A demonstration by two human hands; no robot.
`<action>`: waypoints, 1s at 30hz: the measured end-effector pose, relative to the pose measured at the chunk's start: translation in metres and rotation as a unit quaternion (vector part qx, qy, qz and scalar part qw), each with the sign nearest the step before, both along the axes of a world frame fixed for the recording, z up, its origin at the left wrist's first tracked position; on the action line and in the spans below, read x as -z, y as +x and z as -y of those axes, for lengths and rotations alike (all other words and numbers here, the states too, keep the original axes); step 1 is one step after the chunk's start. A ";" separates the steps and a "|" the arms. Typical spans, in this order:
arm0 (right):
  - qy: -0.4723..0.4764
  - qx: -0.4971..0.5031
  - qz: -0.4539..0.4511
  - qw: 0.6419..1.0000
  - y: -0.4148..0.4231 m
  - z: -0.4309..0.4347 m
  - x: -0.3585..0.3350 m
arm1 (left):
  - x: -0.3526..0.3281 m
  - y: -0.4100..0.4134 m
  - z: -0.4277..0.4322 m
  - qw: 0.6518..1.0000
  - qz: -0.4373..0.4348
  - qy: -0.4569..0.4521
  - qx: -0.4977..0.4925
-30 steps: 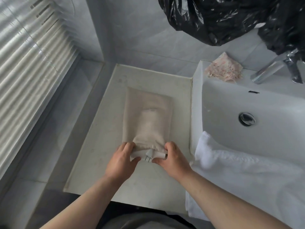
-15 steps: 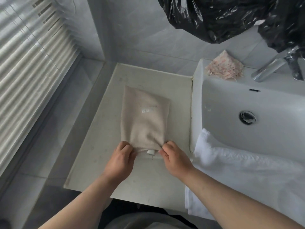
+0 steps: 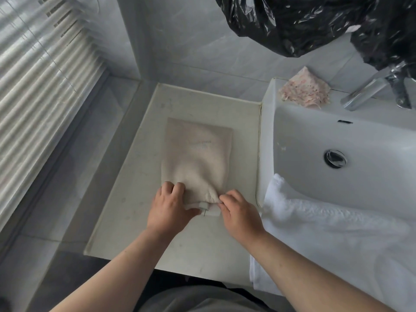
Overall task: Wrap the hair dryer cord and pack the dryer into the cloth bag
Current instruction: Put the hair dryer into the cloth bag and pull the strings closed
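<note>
Closing the cloth bag appears to be the step in hand: it lies flat on the counter beside the sink, its mouth pinched by the left hand and the right hand. A white part, probably the dryer's plug, is seen protruding. Next, that part would need tucking inside before the opening is drawn shut.

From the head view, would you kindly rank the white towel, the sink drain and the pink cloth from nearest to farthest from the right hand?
From the right hand:
1. White towel, just right, draped over the sink's front edge.
2. Sink drain, farther right, in the basin.
3. Pink cloth, on the sink's back ledge.
</note>
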State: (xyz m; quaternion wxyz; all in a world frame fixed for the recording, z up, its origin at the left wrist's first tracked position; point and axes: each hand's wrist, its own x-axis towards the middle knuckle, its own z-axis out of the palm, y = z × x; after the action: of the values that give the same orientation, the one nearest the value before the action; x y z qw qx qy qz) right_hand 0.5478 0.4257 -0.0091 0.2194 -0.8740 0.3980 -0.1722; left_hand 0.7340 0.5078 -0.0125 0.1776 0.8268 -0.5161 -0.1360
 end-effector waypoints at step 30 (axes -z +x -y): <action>0.164 0.023 -0.081 0.983 0.005 0.009 0.018 | 0.013 0.009 -0.002 0.988 -0.134 -0.019 -0.081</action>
State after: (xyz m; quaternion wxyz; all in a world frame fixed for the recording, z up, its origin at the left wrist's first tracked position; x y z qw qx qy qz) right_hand 0.5526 0.4165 -0.0271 0.3229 -0.8275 0.4577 -0.0380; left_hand 0.7429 0.5093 -0.0260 0.2707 0.8369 -0.4213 -0.2209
